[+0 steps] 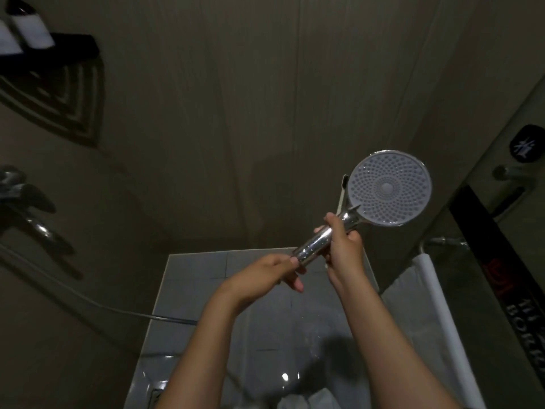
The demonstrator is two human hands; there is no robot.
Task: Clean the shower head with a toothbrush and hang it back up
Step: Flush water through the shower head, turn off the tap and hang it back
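The shower head [388, 187] is round, with a pale nozzle face turned toward me and a chrome handle [317, 245] slanting down to the left. My right hand [343, 246] is wrapped around the handle just below the head. My left hand [272, 273] grips the handle's lower end with its fingertips. A thin pale toothbrush [342, 191] sticks up from my right hand along the left rim of the head; its bristles are hidden. The grey hose [124, 311] trails off to the left.
The tap fitting [26, 202] is on the left wall, with a dark corner shelf [59, 51] holding bottles above it. A white towel [433, 308] hangs on a rail at the right, beside a glass door with a black strip [483, 249]. Wet grey floor tiles [265, 335] lie below.
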